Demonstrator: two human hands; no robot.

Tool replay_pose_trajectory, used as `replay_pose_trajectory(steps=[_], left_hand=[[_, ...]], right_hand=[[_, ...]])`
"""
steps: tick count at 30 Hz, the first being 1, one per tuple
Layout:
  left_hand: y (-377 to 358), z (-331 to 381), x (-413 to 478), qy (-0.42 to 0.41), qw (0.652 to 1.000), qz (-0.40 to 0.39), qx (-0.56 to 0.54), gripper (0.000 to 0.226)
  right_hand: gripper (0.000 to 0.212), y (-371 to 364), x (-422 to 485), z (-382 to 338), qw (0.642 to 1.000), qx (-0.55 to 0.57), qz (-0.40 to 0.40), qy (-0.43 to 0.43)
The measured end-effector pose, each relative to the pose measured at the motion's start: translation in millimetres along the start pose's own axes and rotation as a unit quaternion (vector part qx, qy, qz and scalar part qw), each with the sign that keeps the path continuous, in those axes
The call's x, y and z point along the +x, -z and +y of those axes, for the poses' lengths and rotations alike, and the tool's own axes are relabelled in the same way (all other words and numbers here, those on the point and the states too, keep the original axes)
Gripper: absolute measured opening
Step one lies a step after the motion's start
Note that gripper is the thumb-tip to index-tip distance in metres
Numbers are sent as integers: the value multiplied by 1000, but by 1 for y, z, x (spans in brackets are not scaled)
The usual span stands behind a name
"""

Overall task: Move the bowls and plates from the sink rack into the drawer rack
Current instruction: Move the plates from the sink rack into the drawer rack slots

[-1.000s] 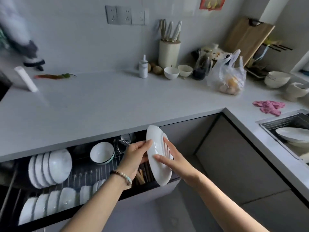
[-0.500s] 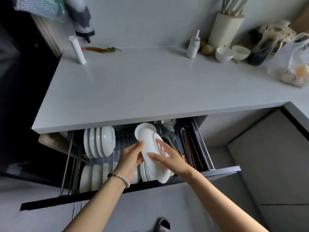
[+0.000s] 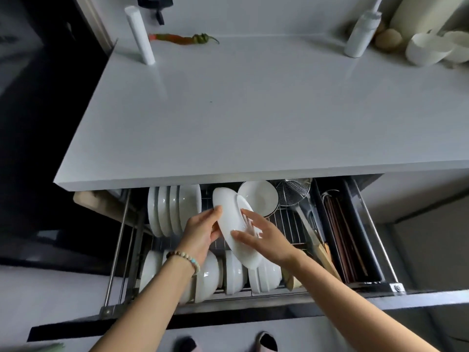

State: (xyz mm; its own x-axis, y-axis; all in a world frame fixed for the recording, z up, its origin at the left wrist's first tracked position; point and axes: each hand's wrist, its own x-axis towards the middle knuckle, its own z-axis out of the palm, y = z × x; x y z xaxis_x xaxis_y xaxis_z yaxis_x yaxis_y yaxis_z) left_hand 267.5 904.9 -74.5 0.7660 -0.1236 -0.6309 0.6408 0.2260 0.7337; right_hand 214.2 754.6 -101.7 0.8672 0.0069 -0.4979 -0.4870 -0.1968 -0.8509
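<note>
A white oval plate (image 3: 229,219) stands on edge, tilted, above the wire drawer rack (image 3: 286,224). My left hand (image 3: 201,231) grips its left rim, thumb on the face and fingers behind. My right hand (image 3: 264,237) rests on its right side with straight, spread fingers. Several white plates (image 3: 172,209) stand upright in the rack to the left. A white bowl (image 3: 257,196) sits behind the held plate. A row of white bowls (image 3: 233,273) fills the front of the rack, below my hands. The sink rack is out of view.
The drawer is pulled out under the grey countertop (image 3: 253,110). A wire skimmer (image 3: 291,191) and a chopstick tray (image 3: 347,237) lie at the drawer's right. A chilli (image 3: 182,38), a white tube (image 3: 140,34) and a bottle (image 3: 360,34) stand on the counter's far side.
The view has swung left and down onto the drawer. Both hands have carried the plate lower and further into the rack, between the upright plates and the back bowl.
</note>
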Motion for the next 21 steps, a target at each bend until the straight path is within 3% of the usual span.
replay_pose_trajectory(steps=[8, 14, 21], left_hand=[[35, 1, 73, -9, 999, -45, 21, 12], [60, 9, 102, -25, 995, -78, 51, 12], [74, 10, 123, -53, 991, -92, 85, 13]], right_hand=[[88, -40, 69, 25, 998, 38, 32, 35], [77, -63, 101, 41, 995, 82, 9, 59], [80, -82, 126, 44, 991, 95, 4, 90]])
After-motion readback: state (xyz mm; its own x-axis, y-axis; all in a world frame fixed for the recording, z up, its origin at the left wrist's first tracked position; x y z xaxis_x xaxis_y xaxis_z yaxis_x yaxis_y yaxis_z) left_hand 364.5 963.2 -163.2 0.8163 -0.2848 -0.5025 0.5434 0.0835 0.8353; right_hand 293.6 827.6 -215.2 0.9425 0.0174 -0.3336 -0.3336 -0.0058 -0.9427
